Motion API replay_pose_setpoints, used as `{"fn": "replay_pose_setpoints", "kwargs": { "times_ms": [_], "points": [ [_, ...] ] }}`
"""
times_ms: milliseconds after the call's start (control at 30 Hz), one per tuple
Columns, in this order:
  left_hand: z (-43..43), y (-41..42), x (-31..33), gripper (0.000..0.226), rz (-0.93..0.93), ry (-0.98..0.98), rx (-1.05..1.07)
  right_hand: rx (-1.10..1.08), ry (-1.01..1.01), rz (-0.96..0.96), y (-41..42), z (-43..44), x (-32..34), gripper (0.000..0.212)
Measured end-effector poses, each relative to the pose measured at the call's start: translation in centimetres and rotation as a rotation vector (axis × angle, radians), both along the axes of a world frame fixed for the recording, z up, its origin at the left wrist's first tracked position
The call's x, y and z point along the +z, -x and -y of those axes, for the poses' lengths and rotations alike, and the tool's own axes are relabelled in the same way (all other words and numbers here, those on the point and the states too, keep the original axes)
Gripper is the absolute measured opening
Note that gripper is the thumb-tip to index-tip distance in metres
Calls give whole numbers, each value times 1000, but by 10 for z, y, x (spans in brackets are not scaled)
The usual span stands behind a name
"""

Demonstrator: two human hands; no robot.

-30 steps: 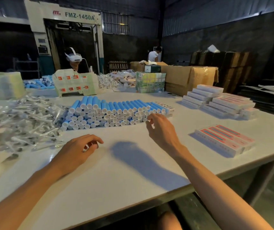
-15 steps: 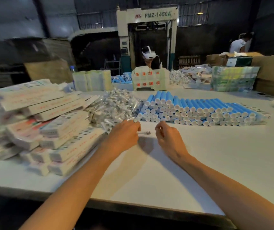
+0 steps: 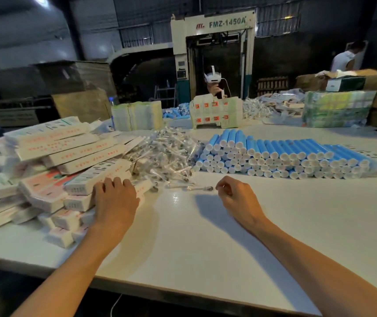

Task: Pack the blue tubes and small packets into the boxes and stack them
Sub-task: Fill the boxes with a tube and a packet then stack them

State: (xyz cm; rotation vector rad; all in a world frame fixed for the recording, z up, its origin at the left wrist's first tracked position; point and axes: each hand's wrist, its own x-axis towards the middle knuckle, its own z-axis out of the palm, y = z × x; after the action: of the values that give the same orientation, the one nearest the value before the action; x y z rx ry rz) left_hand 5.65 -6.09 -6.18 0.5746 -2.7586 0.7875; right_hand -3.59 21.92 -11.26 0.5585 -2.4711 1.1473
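Left hand (image 3: 114, 200) curls over one box (image 3: 82, 180) in the pile (image 3: 52, 154) — slide only that one out, slowly — while the right hand (image 3: 235, 195), fingers bent, is at a packet (image 3: 196, 189) on the worktop (image 3: 205, 236), grip unclear; tubes (image 3: 285, 156) wait just behind

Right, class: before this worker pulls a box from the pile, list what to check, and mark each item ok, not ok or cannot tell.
1. Is the left hand on the pile of boxes? Ok, it rests on one box.
2. Does it grip that box? Cannot tell, fingertips hidden.
3. Does the right hand hold the small packet? Cannot tell, curled fingertips meet its end.
4. Is the pile steady? Not ok, boxes lie askew.
5. Are the blue tubes stacked? Ok.
6. Is there bare table in front for packing? Ok.
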Motion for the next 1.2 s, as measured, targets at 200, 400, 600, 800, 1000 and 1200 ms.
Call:
{"fn": "replay_pose_setpoints", "kwargs": {
  "times_ms": [200, 400, 600, 800, 1000, 1200],
  "points": [
    [-27, 14, 36, 43, -96, -755, -328, -11, 33, 17, -1, 1, 2, 13],
    [-71, 61, 55, 83, -254, -1468, -642, -99, 227, -13, -1, -6, 34, 17],
    [-68, 91, 26, 65, -430, -1980, -626, -313, 292, 9, 70, -34, 106, 22],
    [-61, 96, 0, 68, -496, -1991, -668, -412, -139, 135, 150, -27, 129, 33],
    [-62, 104, -4, 45, -438, -2037, -562, -424, -442, 234, 173, -7, 125, 13],
    [-58, 110, -6, 20, -371, -2355, -561, -423, -532, 231, 174, 2, 144, 7]
  ]
}}
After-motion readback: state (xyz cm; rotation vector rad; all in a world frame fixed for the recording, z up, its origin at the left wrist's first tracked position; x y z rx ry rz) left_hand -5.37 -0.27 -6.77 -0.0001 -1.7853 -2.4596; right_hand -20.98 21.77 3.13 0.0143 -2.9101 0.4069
